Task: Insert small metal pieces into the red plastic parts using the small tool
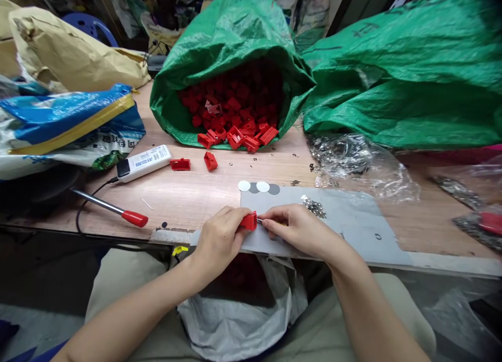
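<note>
My left hand [221,236] is closed around a red plastic housing [248,222], held over the front edge of a grey mat [345,221]. From the other side, my right hand [296,227] pinches a small metal piece [259,221] at the housing's open end. Whether that piece is a loose part or the tip of a tool cannot be made out. On the mat behind my right hand lies a pile of small metal parts [314,206]. Two loose red housings, one on its side [180,165] and one tilted [210,161], rest on the table farther back.
A green sack [231,32] full of red housings opens toward me. Another green sack [408,74] and a clear bag of metal parts [349,155] are at right. A white device [144,163] and a red-tipped rod [134,218] lie left. A white sack [239,325] hangs below the table edge.
</note>
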The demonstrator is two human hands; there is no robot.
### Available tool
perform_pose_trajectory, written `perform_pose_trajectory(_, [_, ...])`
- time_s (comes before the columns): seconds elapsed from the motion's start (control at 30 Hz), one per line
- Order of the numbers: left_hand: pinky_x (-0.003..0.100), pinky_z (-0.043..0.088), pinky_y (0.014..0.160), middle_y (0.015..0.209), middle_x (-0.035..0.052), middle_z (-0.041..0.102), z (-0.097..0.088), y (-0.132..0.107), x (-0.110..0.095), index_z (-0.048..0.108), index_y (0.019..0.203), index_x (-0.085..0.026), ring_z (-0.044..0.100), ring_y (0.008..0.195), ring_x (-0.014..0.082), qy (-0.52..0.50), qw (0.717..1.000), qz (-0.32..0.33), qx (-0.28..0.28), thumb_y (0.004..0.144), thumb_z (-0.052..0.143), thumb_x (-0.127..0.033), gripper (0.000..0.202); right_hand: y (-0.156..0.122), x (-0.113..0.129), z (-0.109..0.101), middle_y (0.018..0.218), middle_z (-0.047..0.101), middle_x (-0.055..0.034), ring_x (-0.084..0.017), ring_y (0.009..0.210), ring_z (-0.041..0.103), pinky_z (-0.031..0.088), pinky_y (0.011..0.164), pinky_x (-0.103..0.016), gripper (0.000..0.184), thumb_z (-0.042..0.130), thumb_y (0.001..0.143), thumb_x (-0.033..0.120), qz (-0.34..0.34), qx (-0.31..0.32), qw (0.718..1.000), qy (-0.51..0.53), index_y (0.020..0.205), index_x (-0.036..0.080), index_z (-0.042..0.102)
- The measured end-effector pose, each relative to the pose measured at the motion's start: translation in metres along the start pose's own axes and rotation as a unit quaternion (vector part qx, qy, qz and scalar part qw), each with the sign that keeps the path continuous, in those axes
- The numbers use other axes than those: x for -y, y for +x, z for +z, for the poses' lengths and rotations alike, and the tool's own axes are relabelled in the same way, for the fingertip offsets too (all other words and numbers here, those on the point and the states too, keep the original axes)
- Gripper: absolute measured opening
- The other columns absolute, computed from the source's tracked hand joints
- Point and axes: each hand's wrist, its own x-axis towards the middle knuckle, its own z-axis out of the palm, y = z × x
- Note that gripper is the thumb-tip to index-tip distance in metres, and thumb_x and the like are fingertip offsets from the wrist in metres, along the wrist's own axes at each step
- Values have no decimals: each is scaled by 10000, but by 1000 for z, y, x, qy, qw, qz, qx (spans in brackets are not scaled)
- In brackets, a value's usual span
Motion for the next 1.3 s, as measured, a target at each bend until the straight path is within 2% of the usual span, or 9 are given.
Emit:
perform_pose_trajectory(0.2, [329,486,792,1014,74,698,-2,4,0,606,1066,-204,634,944,227,-1,1000,-3,9,921,534,-106,190,-2,11,5,836,773,-52,-193,751,659,424,664,-261,231,559,882,179,-7,-33,996,-81,872,185,789])
perform_pose_trajectory(0.4, [332,473,779,963,67,678,-1,5,0,608,1055,-204,616,913,226,0,1000,-7,15,927,519,-116,179,-2,22,15,746,731,-69,-187,693,627,376,652,-278,233,545,901,140,0,-69,983,-167,765,169,731])
perform_pose_trajectory(0.57, [333,505,819,989,51,697,-6,6,-6,570,1082,-223,651,891,204,-173,978,-116,-23,893,653,-230,206,-1,1,1,686,666,-23,-146,622,569,400,592,-252,245,537,952,261,-25,0,1000,16,922,148,752])
perform_pose_trajectory(0.63, [302,532,775,990,38,710,-14,9,-10,495,1202,-245,671,831,172,-355,913,-197,-33,870,707,-272,394,-1,-6,-3,668,613,1,-132,590,534,398,548,-239,322,535,975,344,-50,-23,995,86,1139,144,726])
perform_pose_trajectory(0.7, [241,527,688,968,28,706,-24,13,-13,458,1256,-258,669,805,147,-533,808,-248,-42,848,744,-270,499,-2,-6,0,681,588,12,-121,578,521,399,523,-229,399,547,978,368,-87,-85,985,119,1297,152,652])
perform_pose_trajectory(0.87, [130,437,521,762,22,591,-41,18,-13,613,923,-121,565,653,75,-787,504,-354,-31,871,699,-243,158,-2,9,27,786,692,-13,-117,617,616,492,563,-221,351,542,996,278,-220,-153,958,98,1332,221,623])
perform_pose_trajectory(0.93, [134,429,503,681,11,517,-44,18,-14,621,820,-93,509,598,69,-824,430,-369,-4,905,636,-243,173,0,15,35,831,729,-12,-116,661,659,530,618,-217,379,560,990,219,-270,-183,943,62,1364,252,610])
perform_pose_trajectory(1.07, [150,405,480,632,6,466,-47,13,-19,631,766,-85,471,569,81,-846,400,-351,16,928,573,-223,220,2,25,38,959,776,-32,-120,747,712,561,692,-207,421,610,954,123,-329,-229,916,11,1348,268,640])
perform_pose_trajectory(1.3, [148,401,483,605,4,481,-47,11,-19,638,775,-75,467,542,79,-869,344,-355,37,903,593,-228,205,-6,42,32,994,793,-48,-153,812,759,598,719,-208,442,598,948,101,-337,-220,913,-60,1348,279,656])
